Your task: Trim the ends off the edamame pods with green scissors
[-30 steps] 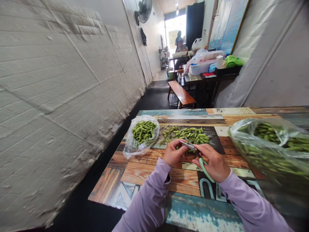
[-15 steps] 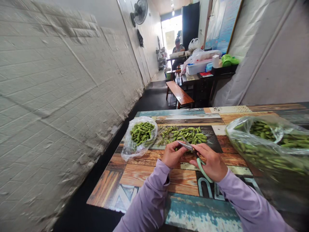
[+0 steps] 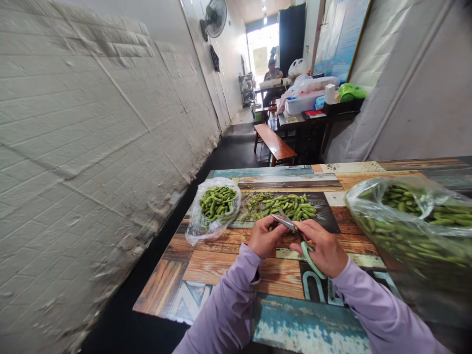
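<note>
My right hand (image 3: 324, 246) is closed around a pair of scissors (image 3: 307, 254) with pale green handles, its blades parted and pointing left. Close by, my left hand (image 3: 264, 236) pinches an edamame pod (image 3: 272, 227), mostly hidden by the fingers, beside the blade tips. Just beyond both hands lies a loose pile of edamame pods (image 3: 291, 205) on the table. Small trimmed bits (image 3: 254, 202) are scattered at the pile's left.
A clear plastic bag of pods (image 3: 217, 202) stands at the left of the patterned table (image 3: 236, 268). A larger plastic bag of pods (image 3: 409, 231) fills the right side. Beyond are a wooden bench (image 3: 273, 140), a cluttered desk (image 3: 313, 120) and a seated person (image 3: 273, 73).
</note>
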`<state>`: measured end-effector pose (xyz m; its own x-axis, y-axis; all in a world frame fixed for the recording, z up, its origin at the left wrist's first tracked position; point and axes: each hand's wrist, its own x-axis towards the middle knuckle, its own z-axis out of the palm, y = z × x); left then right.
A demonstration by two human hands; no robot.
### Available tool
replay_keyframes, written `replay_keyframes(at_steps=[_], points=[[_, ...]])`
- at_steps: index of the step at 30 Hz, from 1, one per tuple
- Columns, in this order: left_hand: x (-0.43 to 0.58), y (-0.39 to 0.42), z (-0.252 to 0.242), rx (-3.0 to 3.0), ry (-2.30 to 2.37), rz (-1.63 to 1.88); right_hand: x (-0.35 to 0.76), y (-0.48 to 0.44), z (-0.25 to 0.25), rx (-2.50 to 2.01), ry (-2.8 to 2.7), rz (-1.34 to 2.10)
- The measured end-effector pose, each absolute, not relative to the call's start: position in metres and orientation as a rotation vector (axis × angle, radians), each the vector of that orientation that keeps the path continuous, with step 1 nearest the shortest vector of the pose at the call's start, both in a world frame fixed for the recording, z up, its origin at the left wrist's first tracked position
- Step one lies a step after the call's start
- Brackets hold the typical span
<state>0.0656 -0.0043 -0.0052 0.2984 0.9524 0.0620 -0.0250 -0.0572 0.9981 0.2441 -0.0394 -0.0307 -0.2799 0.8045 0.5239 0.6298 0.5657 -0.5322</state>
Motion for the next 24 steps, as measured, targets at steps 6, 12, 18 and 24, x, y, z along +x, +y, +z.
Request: replay_keyframes(at_steps=[6, 12, 18, 24], points=[[0.066, -0.003, -0.005, 1.426, 0.963, 1.050, 0.246, -0.039, -0.030, -1.155, -2.023, 0.285], [0.064, -0.002, -0.006, 1.501, 0.996, 1.009, 0.246, -0.041, -0.026, -1.149, -2.037, 0.299], [0.061, 0.003, -0.006, 1.631, 0.981, 1.155, 0.247, -0.040, -0.031, -1.180, -2.019, 0.324], [0.058, 0.007, -0.010, 1.141, 0.930, 1.146, 0.252, -0.034, -0.037, -1.261, -1.861, 0.218]])
